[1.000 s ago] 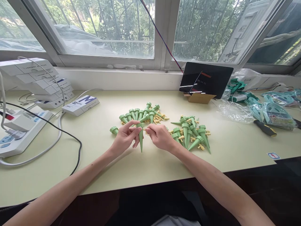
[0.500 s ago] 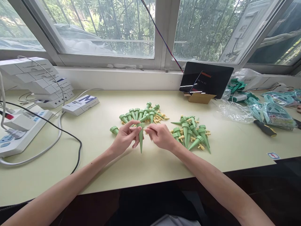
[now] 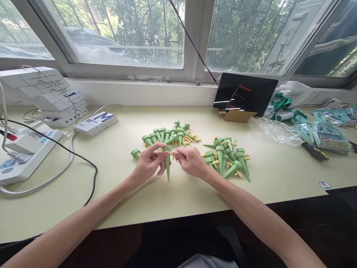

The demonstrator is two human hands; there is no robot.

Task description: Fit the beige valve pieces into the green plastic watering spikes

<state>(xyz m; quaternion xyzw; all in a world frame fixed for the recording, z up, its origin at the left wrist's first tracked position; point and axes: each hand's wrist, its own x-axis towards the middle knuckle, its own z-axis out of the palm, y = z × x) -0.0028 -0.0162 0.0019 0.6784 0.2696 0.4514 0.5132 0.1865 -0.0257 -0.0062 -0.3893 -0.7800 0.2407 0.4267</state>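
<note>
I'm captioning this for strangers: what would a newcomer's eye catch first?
Probably the green spike, point down in the grip of the left hand near the picture's middle. Then the heap of similar spikes beyond it and another heap beside the right hand. Behind, a dark screen stands near the window.

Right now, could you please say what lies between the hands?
The head view shows a green spike and a yellow piece between the left hand and right hand.
</note>
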